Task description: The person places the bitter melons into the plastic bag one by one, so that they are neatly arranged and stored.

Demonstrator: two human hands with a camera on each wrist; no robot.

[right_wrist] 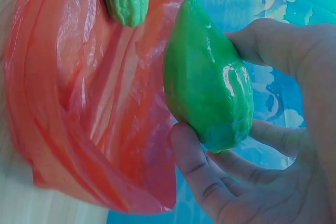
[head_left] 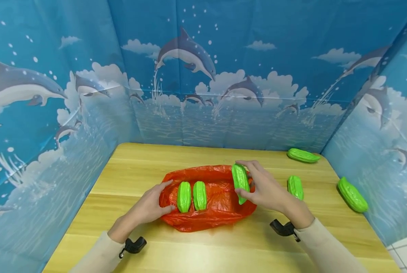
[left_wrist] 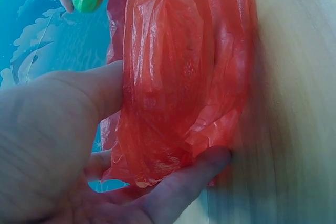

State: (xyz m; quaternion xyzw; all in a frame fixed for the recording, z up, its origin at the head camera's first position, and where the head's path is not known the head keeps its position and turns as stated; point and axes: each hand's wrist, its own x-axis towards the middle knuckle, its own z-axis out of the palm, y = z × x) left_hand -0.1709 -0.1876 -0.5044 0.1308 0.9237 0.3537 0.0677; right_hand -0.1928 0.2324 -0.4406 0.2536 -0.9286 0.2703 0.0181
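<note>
A red plastic bag (head_left: 220,195) lies spread with its mouth upward on the table, two green bitter melons side by side in its left half, the left one (head_left: 184,197) and the right one (head_left: 199,195). My left hand (head_left: 149,204) holds the bag's left end, thumb and fingers spread around the thin plastic (left_wrist: 168,77). Over the bag's right end, my right hand (head_left: 268,187) grips another bitter melon (head_left: 240,182) between thumb and fingers. In the right wrist view this melon (right_wrist: 207,82) has its pointed tip up, beside the bag's rim.
Three more bitter melons sit on the right: one (head_left: 303,155) by the back edge, one (head_left: 295,187) beyond my right wrist, one (head_left: 352,194) at the right edge. Blue dolphin-print curtains (head_left: 207,125) surround the wooden table (head_left: 132,167) at the back and sides.
</note>
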